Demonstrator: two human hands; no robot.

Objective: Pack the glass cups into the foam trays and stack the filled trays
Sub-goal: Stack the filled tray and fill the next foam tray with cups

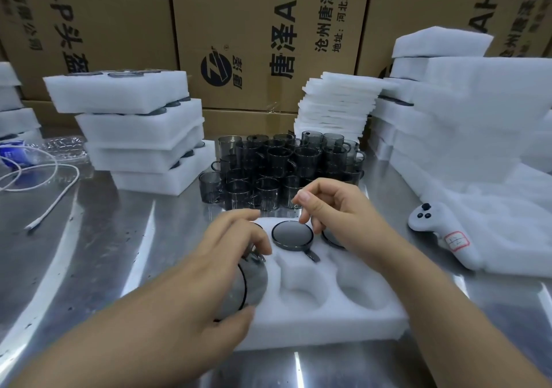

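"唐泽 AH" on cardboard box (263, 29)

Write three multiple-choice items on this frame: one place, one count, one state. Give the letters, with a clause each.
1. Where do the loose cups stand?
A. behind the foam tray
B. on the floor
C. inside a closed carton

2. How many of the tray's pockets show plainly empty?
A. none
B. two
C. six

3. What is the left hand doing?
A. gripping a tilted glass cup
B. lying flat and empty
C. pointing upward

Answers:
1 A: the cups are clustered on the table just past the tray's far edge.
2 B: the front middle pocket and front right pocket are bare foam.
3 A: its fingers curl round the cup at the tray's front left corner.
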